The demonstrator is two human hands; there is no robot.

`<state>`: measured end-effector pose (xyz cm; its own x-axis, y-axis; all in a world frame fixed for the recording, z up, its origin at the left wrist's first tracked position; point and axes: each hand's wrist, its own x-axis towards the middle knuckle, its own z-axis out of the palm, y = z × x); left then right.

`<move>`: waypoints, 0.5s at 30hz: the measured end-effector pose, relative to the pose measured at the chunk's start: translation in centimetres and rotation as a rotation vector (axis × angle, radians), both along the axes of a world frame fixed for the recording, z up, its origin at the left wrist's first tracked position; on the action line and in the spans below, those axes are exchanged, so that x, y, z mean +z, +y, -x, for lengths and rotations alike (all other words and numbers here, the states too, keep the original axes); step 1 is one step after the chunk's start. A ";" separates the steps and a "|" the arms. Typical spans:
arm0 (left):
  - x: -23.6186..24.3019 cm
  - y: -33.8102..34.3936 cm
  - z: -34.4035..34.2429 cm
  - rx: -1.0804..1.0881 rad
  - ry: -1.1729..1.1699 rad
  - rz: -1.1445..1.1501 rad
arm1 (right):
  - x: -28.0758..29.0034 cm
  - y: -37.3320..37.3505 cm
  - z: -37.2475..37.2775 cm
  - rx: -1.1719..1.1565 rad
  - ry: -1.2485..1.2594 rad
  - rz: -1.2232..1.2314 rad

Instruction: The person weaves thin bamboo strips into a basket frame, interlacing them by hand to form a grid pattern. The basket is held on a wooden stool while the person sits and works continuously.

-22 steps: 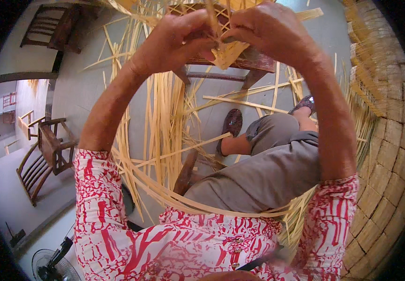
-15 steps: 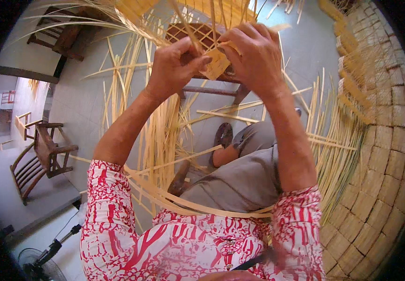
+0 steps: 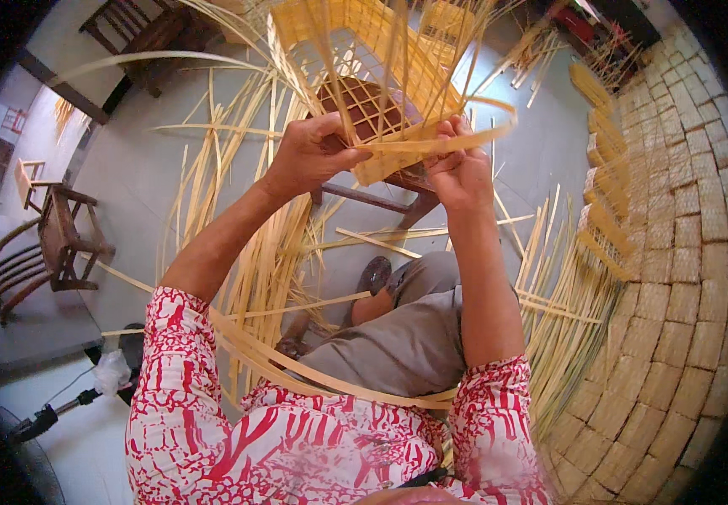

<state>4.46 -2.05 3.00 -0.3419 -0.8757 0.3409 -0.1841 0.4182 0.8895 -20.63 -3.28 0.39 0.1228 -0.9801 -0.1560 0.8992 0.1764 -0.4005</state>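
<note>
A half-woven basket of yellow bamboo strips [image 3: 431,71] is tilted in front of me, its open lattice toward me and long loose ends standing up from it. At its near corner my left hand [image 3: 307,158] pinches the woven strips between thumb and fingers. A flat bamboo strip [image 3: 497,133] runs along the near edge and curls in a loop past the right side. My right hand [image 3: 460,170] is closed on this strip, palm turned up, beside the basket's edge. A brown wooden stool [image 3: 414,206] shows beneath the basket.
Loose bamboo strips [image 3: 267,244] lie in heaps on the floor, left and right. Long strips [image 3: 339,383] arch across my lap. Wooden chairs [image 3: 61,240] stand at left, a fan [image 3: 36,454] at lower left. Stacked woven pieces [image 3: 667,328] line the right side.
My right hand has dropped from the basket's top edge to its right side and turned palm up. The strip now loops out to the right. My left hand keeps its pinch.
</note>
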 end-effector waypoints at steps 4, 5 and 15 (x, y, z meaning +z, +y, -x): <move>-0.2 -0.2 0.7 0.071 0.002 0.091 | 2.2 -0.1 0.1 0.223 -0.055 0.200; -0.3 -0.5 1.0 0.087 0.007 0.132 | 3.5 0.1 -0.2 0.210 0.012 0.232; -1.8 -2.0 1.3 0.056 0.049 0.154 | 8.4 2.3 -4.5 0.142 1.137 0.742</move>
<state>3.19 -4.04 1.16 -0.2731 -0.8290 0.4881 -0.1687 0.5408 0.8241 -16.15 -0.94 8.81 0.3868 -0.8668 0.3146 0.0051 -0.3392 -0.9407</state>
